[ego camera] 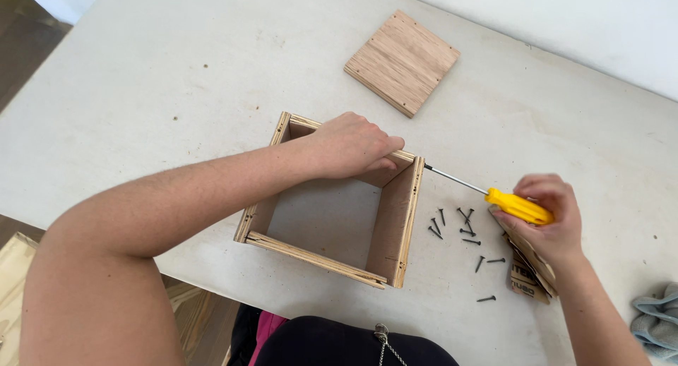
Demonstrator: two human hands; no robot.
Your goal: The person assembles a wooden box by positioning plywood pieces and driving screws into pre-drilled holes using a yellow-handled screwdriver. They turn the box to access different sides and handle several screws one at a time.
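The left hand (pixel 351 144) is closed over the far wall of the open square plywood box frame (pixel 332 200), which stands in the middle of the white table (pixel 141 91). The right hand (pixel 549 218) is wrapped around the yellow-handled screwdriver (pixel 494 196); its tip touches the frame's upper right corner. Black screws (pixel 462 235) lie scattered beside the frame.

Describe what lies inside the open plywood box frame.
Inside the open plywood box frame only bare white table shows; the left hand and forearm hide the far-left corner.
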